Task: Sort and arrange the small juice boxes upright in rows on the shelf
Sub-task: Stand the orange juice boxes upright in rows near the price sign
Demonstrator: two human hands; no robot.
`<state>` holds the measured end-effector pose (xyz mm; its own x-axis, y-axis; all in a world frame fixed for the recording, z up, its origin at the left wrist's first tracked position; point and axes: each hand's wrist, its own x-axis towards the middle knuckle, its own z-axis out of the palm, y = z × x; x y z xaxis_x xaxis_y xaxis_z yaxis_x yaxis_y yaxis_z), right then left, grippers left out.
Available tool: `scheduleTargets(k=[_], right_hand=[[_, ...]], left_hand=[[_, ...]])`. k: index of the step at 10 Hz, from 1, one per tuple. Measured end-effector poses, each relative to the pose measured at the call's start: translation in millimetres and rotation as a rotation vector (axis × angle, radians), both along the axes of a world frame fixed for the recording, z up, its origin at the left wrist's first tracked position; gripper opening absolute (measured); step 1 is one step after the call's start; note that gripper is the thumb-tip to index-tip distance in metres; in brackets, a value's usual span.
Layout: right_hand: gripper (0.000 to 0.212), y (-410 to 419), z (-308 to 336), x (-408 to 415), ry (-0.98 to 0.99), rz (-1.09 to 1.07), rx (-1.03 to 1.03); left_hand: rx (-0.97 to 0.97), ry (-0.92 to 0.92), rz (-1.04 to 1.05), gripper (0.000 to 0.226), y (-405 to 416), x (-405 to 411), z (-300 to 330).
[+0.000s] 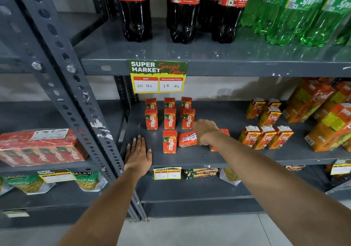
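Small red Maaza juice boxes stand on the grey middle shelf (pixel 190 159) in two rows of three: a back row (pixel 169 102) and a middle row (pixel 169 118). In front, one upright box (pixel 169 141) stands alone. Beside it a tilted box (pixel 187 139) is held by my right hand (pixel 204 131), fingers curled over it. Another box (pixel 225 132) lies partly hidden behind my right wrist. My left hand (pixel 138 153) rests flat, fingers spread, on the shelf's front left, holding nothing.
Small Real juice boxes (pixel 265 137) and large Real cartons (pixel 322 116) fill the shelf's right side. Cola bottles (pixel 182 11) and green Sprite bottles (pixel 296 11) stand above. A price tag (pixel 157 76) hangs from the upper shelf edge. A perforated upright post (pixel 72 93) stands at left.
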<state>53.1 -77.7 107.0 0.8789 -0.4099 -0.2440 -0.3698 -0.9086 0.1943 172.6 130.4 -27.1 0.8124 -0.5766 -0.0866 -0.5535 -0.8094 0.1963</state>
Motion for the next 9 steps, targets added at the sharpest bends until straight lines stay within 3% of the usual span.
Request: scheduleTargets(k=[2, 4, 6, 7, 9], right_hand=[[0.052, -13.3, 7.8, 0.6, -0.046, 0.295, -0.074], [0.039, -24.8, -1.7, -3.2, 0.042, 0.459, -0.127], [0.072, -24.5, 12.8, -9.0, 0.018, 0.379, 0.093], [0.078, -27.9, 23.4, -11.8, -0.033, 0.22, 0.239], [0.069, -28.6, 22.6, -8.3, -0.075, 0.216, 0.294]], left_hand=[[-0.019, -0.003, 0.013, 0.061, 0.5, 0.7, -1.7], [-0.021, -0.02, 0.015, 0.062, 0.0, 0.4, -1.5], [-0.012, -0.024, 0.016, 0.062, -0.3, 0.3, -2.7], [-0.012, -0.032, 0.019, 0.062, 0.0, 0.3, -2.5], [-0.017, -0.024, 0.018, 0.062, -0.2, -0.5, -1.4]])
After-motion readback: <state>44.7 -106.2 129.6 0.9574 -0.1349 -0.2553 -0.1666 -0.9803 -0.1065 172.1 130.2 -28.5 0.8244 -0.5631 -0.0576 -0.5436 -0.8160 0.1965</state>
